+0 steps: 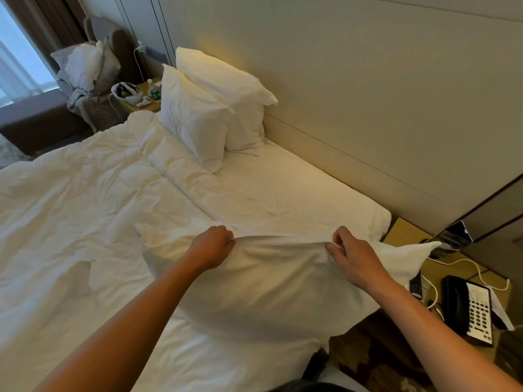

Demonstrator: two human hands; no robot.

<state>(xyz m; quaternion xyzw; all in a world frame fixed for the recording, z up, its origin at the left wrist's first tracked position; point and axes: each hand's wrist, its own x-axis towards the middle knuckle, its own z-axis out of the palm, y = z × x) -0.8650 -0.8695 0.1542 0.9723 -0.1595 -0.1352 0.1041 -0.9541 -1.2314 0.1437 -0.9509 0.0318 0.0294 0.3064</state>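
Head view: what are the hands on?

A white pillow [263,284], held up over the near corner of the bed [297,193]. The left hand [210,246] is fisted on its top edge, and the right hand [353,258] pinches the same edge further along, so the fabric runs taut between them.

Is it on the mattress?

Its lower part seems to rest on the corner and bulge past the side; I can't tell how much weight the bed takes.

How far along does the bed-making look?

I'd say partway. Two pillows [195,120] stand propped at the far end of the headboard [353,154]. This one has no place yet, and the duvet [70,207] lies rumpled, wanting a smoothing.

Anything close by?

Only the bedside table [402,233] just beside the pillow's right corner, carrying a telephone [467,306] and a remote [416,284].
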